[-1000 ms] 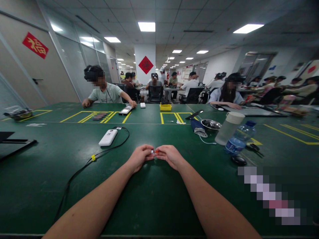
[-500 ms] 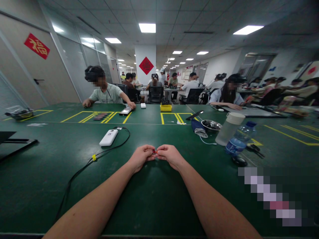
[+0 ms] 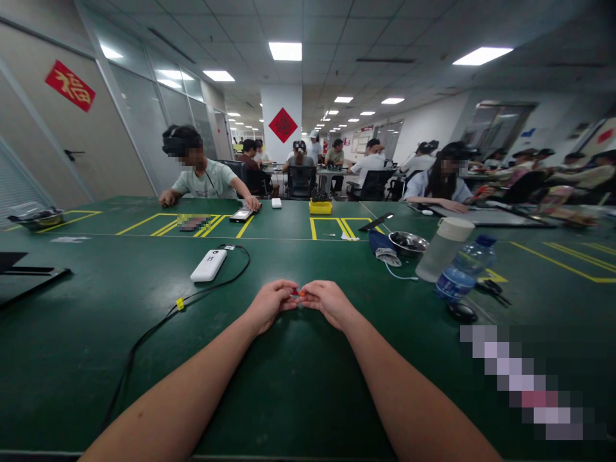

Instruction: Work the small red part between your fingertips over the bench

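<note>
Both my hands meet above the middle of the green table, fingertips almost touching. My left hand (image 3: 274,305) is closed in a pinch on a small dark red piece (image 3: 295,292). Closed the same way, my right hand (image 3: 328,303) pinches a small orange piece (image 3: 302,294). The two pieces sit side by side between the fingertips; whether they are joined I cannot tell. Fingers hide most of both, and they are too small to name by kind.
Left of my hands lie a white power bank (image 3: 208,265) and its black cable (image 3: 158,319). To the right stand a frosted bottle (image 3: 443,250), a water bottle (image 3: 464,269), a black mouse (image 3: 462,312) and a metal bowl (image 3: 408,243). A co-worker (image 3: 206,176) sits across the table (image 3: 298,385).
The fingertips have drawn very slightly apart, and more of the red and orange pieces shows between them. Both hands otherwise keep their place and grip.
</note>
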